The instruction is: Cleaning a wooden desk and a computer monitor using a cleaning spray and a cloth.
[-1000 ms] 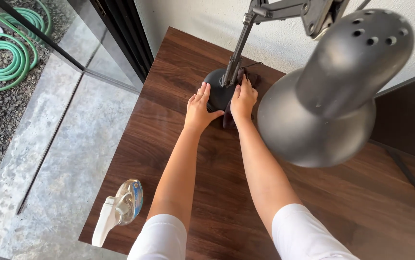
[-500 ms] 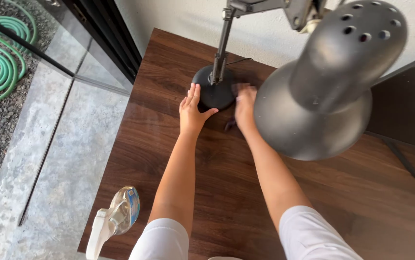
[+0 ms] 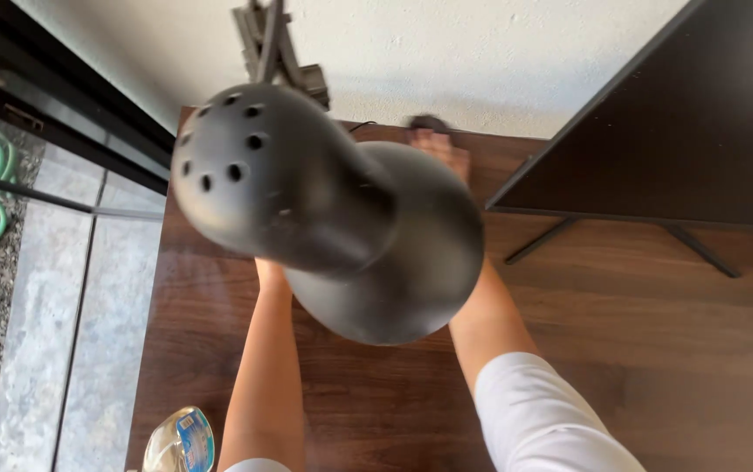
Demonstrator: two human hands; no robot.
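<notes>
Two forearms reach up the brown table (image 3: 639, 350) from its near edge, as before, but the view has swung right and the big grey lamp shade (image 3: 333, 210) now hangs over the middle, where it was off to the right. Near the table's near left corner the clear spray bottle (image 3: 180, 441) shows only its round body; its white trigger has dropped out of frame. The left hand is hidden behind the shade, so its fingers cannot be judged. Farther on, the right hand (image 3: 446, 153) has slid to the far edge by the wall, fingers pressed flat on a dark cloth (image 3: 429, 124), blurred. The lamp base is hidden now. A dark screen (image 3: 682, 122) on thin legs has come into view at the right.
</notes>
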